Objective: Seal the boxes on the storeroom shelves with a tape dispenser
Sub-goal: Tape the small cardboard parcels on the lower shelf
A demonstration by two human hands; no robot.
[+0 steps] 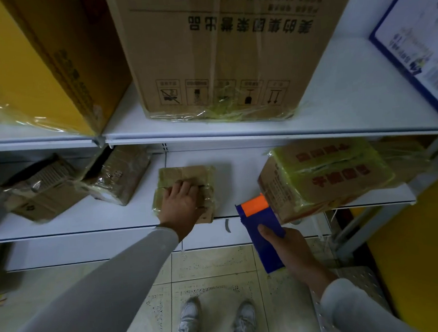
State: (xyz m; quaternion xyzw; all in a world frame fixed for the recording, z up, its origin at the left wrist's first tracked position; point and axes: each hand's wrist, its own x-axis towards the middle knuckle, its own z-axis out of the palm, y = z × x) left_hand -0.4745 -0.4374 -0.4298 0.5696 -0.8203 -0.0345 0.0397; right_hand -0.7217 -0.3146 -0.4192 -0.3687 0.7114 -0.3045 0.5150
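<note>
While your left hand [183, 204] lies on top of the small flat box [186, 192] on the lower shelf [106, 216], fingers [185, 188] spread and only lightly bent over its central seam, you hold it down rather than grip it. Your right hand [291, 249] is wrapped round the blue tape dispenser [263, 227], thumb on top, its orange roller end pointing at the shelf edge, just beside the red-printed box [326, 175] and apart from the small one.

Much of the job looks done: the big carton [219, 48] and the yellow box [20, 58] on the upper shelf [338, 104] show tape at their lower edges, and the red-printed box and the two tilted boxes [75, 185] at the left are heavily wrapped. The small box already carries tape at its sides, so what is left appears to be a strip along its seam. Whether other boxes out of view need sealing, you cannot tell from here.
</note>
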